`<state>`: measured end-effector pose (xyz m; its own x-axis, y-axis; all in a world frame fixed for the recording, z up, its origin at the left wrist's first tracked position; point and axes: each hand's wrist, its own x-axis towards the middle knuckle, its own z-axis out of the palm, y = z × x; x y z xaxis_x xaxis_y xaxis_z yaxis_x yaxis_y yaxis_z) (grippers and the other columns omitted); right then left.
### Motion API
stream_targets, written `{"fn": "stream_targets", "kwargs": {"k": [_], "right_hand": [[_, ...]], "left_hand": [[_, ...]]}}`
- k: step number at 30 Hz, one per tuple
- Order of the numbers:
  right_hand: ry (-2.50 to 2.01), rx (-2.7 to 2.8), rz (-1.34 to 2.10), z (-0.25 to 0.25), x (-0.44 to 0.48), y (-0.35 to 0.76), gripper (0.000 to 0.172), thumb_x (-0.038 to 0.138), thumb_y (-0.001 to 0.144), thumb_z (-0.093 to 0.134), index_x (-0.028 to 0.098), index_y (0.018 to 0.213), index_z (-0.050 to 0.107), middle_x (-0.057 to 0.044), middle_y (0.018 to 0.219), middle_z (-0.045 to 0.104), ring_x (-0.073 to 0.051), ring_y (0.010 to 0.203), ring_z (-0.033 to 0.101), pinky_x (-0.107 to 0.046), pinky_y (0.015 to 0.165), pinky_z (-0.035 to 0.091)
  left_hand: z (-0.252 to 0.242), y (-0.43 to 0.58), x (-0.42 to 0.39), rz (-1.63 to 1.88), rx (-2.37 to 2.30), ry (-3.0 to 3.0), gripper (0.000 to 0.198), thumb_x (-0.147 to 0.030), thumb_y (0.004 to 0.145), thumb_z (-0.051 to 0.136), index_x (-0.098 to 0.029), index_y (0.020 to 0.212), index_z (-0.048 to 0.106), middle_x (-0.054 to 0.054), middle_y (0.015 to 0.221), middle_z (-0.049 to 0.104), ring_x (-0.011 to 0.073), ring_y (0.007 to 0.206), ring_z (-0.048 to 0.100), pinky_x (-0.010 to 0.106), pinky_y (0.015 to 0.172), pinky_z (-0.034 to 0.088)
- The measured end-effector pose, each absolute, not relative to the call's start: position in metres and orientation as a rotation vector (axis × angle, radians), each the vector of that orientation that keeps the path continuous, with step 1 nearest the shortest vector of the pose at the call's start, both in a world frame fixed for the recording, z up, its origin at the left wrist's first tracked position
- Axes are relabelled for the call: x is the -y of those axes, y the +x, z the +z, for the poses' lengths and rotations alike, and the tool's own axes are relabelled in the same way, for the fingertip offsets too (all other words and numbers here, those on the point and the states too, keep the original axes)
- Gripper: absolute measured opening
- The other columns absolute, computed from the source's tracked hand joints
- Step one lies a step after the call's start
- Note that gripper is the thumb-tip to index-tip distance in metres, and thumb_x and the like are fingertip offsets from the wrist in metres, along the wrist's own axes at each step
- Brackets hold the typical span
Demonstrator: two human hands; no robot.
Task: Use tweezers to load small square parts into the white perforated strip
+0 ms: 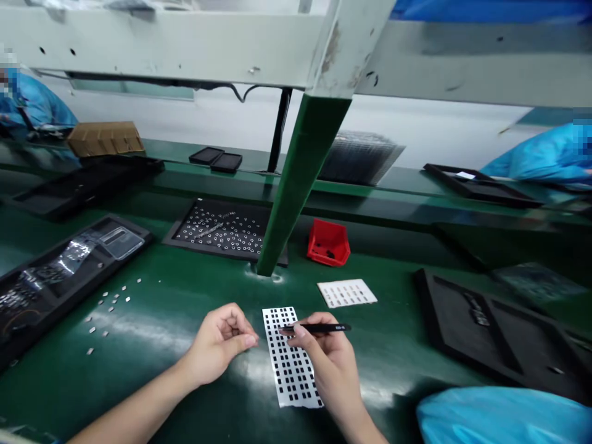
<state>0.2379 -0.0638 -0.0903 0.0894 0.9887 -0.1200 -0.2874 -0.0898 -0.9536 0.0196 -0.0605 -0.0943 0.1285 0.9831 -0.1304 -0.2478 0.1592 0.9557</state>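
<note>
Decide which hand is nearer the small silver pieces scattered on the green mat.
Left: the left hand is nearer, to the right of the small silver pieces. The right hand, holding black tweezers, lies farther right, beyond the white sheet.

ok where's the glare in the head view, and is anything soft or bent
Head view: pale glare streaks the glossy green bench mat around the white sheet of black squares; the slim black tweezers look fairly sharp; wide-angle distortion slants the green-wrapped post.
</note>
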Motion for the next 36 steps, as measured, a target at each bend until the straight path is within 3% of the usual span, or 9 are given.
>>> {"fn": "stream_targets", "kwargs": {"k": [3, 7, 14, 18, 23, 30, 36], "right_hand": [[-1.11, 0.876, 1.323, -0.092, 0.062, 0.238, 0.046, 0.053, 0.084, 0.098, 0.026, 0.101, 0.065, -0.004, 0.09, 0.082, -0.026, 0.087, 0.084, -0.035, 0.078, 0.064], [-1.088, 0.91, 1.349, -0.101, 0.058, 0.242, 0.047, 0.055, 0.085, 0.096, 0.025, 0.101, 0.064, -0.005, 0.089, 0.082, -0.026, 0.086, 0.084, -0.035, 0.078, 0.064], [-1.029, 0.983, 1.377, -0.111, 0.052, 0.247, 0.046, 0.058, 0.087, 0.094, 0.025, 0.099, 0.064, -0.005, 0.085, 0.08, -0.029, 0.086, 0.085, -0.038, 0.078, 0.066], [-1.022, 1.024, 1.338, -0.11, 0.051, 0.246, 0.042, 0.058, 0.091, 0.091, 0.025, 0.097, 0.065, -0.004, 0.084, 0.079, -0.026, 0.083, 0.083, -0.036, 0.08, 0.064], [-1.02, 0.995, 1.332, -0.106, 0.052, 0.244, 0.043, 0.06, 0.089, 0.091, 0.025, 0.096, 0.066, -0.003, 0.081, 0.078, -0.024, 0.078, 0.08, -0.035, 0.076, 0.063], [-1.007, 1.032, 1.32, -0.103, 0.053, 0.242, 0.041, 0.058, 0.091, 0.09, 0.024, 0.097, 0.068, -0.005, 0.087, 0.079, -0.025, 0.086, 0.083, -0.034, 0.079, 0.064], [-1.019, 1.044, 1.283, -0.106, 0.053, 0.243, 0.04, 0.058, 0.092, 0.089, 0.025, 0.098, 0.066, -0.006, 0.088, 0.081, -0.028, 0.089, 0.085, -0.036, 0.079, 0.065]], "left_hand": [[-0.089, 0.004, 0.043, 1.188, -1.152, 1.042, 0.038, -0.04, 0.079, 0.097, -0.021, 0.078, 0.064, 0.01, 0.092, 0.087, 0.023, 0.088, 0.084, 0.034, 0.083, 0.065], [-0.081, -0.035, -0.01, 1.207, -1.434, 1.438, 0.024, -0.043, 0.089, 0.08, -0.02, 0.088, 0.074, 0.013, 0.105, 0.088, 0.0278, 0.1, 0.085, 0.041, 0.093, 0.066], [-0.078, -0.076, -0.122, 0.991, -1.74, 1.781, 0.018, -0.03, 0.092, 0.084, -0.016, 0.085, 0.075, 0.006, 0.092, 0.082, 0.0235, 0.092, 0.078, 0.043, 0.097, 0.063], [-0.088, -0.078, -0.156, 0.745, -1.781, 1.942, 0.028, -0.04, 0.106, 0.076, -0.015, 0.116, 0.075, 0.007, 0.114, 0.077, 0.0215, 0.102, 0.075, 0.044, 0.095, 0.066], [-0.095, -0.083, -0.173, 0.581, -1.746, 2.077, 0.039, -0.042, 0.107, 0.073, -0.017, 0.136, 0.07, 0.012, 0.134, 0.073, 0.0251, 0.114, 0.074, 0.047, 0.098, 0.066], [-0.097, -0.085, -0.185, 0.482, -1.777, 2.133, 0.035, -0.042, 0.107, 0.074, -0.016, 0.13, 0.072, 0.01, 0.128, 0.075, 0.0239, 0.11, 0.075, 0.046, 0.097, 0.066], [-0.071, -0.084, -0.169, 0.847, -1.836, 2.096, 0.016, -0.03, 0.1, 0.075, -0.015, 0.101, 0.078, 0.008, 0.104, 0.081, 0.0222, 0.097, 0.076, 0.04, 0.098, 0.061]]}}
